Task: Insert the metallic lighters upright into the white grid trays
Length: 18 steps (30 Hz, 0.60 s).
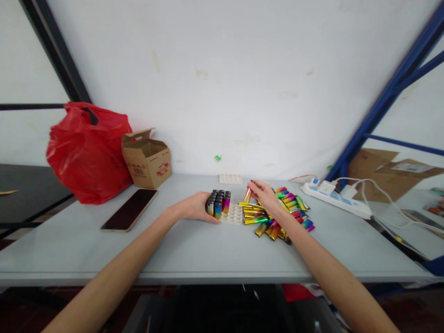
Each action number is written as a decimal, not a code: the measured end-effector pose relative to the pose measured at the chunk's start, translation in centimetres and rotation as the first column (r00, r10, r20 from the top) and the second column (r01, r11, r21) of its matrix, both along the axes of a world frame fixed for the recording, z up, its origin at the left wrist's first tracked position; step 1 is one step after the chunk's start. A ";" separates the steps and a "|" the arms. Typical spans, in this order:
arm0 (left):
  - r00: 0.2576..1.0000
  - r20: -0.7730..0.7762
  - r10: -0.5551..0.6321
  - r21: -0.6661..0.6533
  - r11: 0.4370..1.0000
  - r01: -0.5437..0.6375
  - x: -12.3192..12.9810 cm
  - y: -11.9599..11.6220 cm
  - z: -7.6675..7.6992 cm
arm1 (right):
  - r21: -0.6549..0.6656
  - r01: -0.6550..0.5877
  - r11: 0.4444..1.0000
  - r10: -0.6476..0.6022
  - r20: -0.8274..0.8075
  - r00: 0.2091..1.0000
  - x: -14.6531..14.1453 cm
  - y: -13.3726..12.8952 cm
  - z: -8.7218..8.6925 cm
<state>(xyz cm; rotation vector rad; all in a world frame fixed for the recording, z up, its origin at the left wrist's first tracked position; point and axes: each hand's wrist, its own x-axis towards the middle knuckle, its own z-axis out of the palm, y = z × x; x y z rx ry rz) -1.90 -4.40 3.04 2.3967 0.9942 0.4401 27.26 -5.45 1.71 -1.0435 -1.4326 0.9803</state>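
Observation:
Several shiny, rainbow-coloured lighters (218, 209) with black tops stand upright in rows at the left part of a white tray with round holes (234, 214). Curled around the left side of these rows is my left hand (199, 207), its thumb along the near side and its other fingers partly hidden behind. My right hand (264, 194) pinches a red and gold lighter (248, 194), tilted, above the right end of the tray. Below and right of that hand lies a loose pile of metallic lighters (274, 229), partly covered by my wrist.
A second white tray (230, 179) lies against the wall. To the left are a phone (130, 210), an open cardboard box (147, 159) and a red plastic bag (90, 152). A power strip (336, 200) with plugs and cables sits at right, near a blue metal frame (388, 97).

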 end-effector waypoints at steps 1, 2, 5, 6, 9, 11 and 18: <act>1.000 0.001 -0.003 0.003 1.000 0.003 0.0 0.0 0.0 | -0.035 -0.034 0.999 0.032 -0.076 0.997 -0.4 -0.2 0.1; 1.000 0.003 -0.005 0.004 1.000 0.005 0.0 0.1 0.0 | -0.068 -0.084 0.994 0.073 -0.145 0.987 -0.7 -0.5 0.2; 1.000 -0.001 -0.006 -0.010 1.000 0.006 0.0 0.0 0.1 | -0.095 -0.227 0.969 0.197 -0.247 0.949 -1.7 -1.3 0.6; 1.000 -0.003 -0.004 -0.013 1.000 0.004 0.1 -0.1 0.1 | -0.087 -0.242 0.966 0.215 -0.242 0.946 -2.0 -1.5 0.7; 1.000 -0.007 0.007 -0.008 1.000 -0.007 0.1 -0.2 0.3 | -0.082 -0.177 0.981 0.165 -0.135 0.977 -2.5 -1.7 0.6; 1.000 -0.006 0.003 -0.006 1.000 -0.003 0.2 -0.3 0.4 | -0.035 -0.076 0.996 0.076 -0.003 0.997 -2.6 -1.5 0.2; 1.000 -0.015 0.005 -0.006 1.000 -0.005 0.1 -0.3 0.4 | 0.245 0.154 0.957 -0.233 0.336 0.913 -3.0 -1.5 -0.7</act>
